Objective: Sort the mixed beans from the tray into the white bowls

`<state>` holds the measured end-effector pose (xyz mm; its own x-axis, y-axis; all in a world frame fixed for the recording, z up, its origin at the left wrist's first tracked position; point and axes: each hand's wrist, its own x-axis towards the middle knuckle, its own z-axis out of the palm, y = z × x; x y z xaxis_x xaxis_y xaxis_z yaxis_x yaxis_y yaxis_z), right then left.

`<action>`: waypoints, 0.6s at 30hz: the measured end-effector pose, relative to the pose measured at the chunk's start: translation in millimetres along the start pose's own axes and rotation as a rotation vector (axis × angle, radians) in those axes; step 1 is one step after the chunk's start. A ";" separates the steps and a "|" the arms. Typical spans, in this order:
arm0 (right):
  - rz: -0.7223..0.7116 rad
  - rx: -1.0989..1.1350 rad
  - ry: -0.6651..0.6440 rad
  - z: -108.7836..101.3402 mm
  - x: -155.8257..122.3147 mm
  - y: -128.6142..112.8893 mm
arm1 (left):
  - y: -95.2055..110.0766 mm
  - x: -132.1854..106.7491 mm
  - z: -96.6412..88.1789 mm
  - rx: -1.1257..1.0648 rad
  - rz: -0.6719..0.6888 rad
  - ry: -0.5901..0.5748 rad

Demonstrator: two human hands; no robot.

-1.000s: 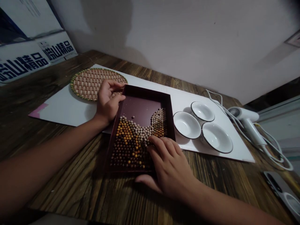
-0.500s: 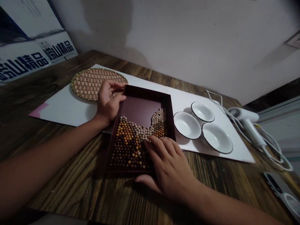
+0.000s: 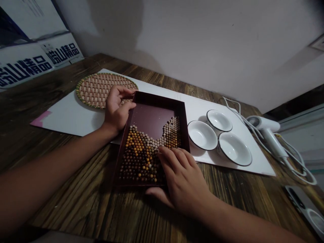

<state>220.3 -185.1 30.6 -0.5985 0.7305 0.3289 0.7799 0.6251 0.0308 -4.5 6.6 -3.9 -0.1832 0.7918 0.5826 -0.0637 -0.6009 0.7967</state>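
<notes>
Printed boards (image 3: 25,65) with dark blue characters lean well to the left of the tray, and a pink strip (image 3: 40,118) pokes from under the white sheet (image 3: 76,121) that runs beneath the tray's far end, with the rest of the tray on the wooden table (image 3: 76,202). Just left of the tray lies a round woven trivet (image 3: 93,91) with a green-bound rim. The left hand (image 3: 117,109) sits over the trivet's edge, half curled, its fingertips at the tray's left wall (whether they truly grip that wall cannot be told from here). The maroon tray (image 3: 152,118) lies in the middle of the scene, and its near half holds a single layer of beads (image 3: 141,158) in brown, ochre and cream. The right hand (image 3: 182,179) rests on the tray's near right corner, open and lightly arched, fingertips among the beads, no bead visibly pinched. The step in hand looks like close work at the bead layer's edge, and the next move seems to call for light, slow fingers, since loose beads could roll. Right of the tray stand three white enamel dishes (image 3: 219,120), then a white hair dryer (image 3: 265,130) with its tangled cord, and a phone (image 3: 295,199) nearer the table's edge.
</notes>
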 end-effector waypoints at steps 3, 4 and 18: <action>0.010 -0.004 0.003 0.5 -1.0 -0.5 | 0.9 0.1 0.3 -0.003 -0.013 0.010; 0.014 -0.006 0.008 0.6 -1.4 -0.5 | 1.3 0.1 0.4 -0.005 -0.018 0.012; 0.017 0.005 0.025 1.7 -2.3 -0.7 | -4.1 0.8 -1.7 0.000 0.013 0.001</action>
<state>220.9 -186.8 28.2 -0.5804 0.7340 0.3527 0.7890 0.6140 0.0207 -6.1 9.6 -6.9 -0.1851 0.7836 0.5931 -0.0608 -0.6115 0.7889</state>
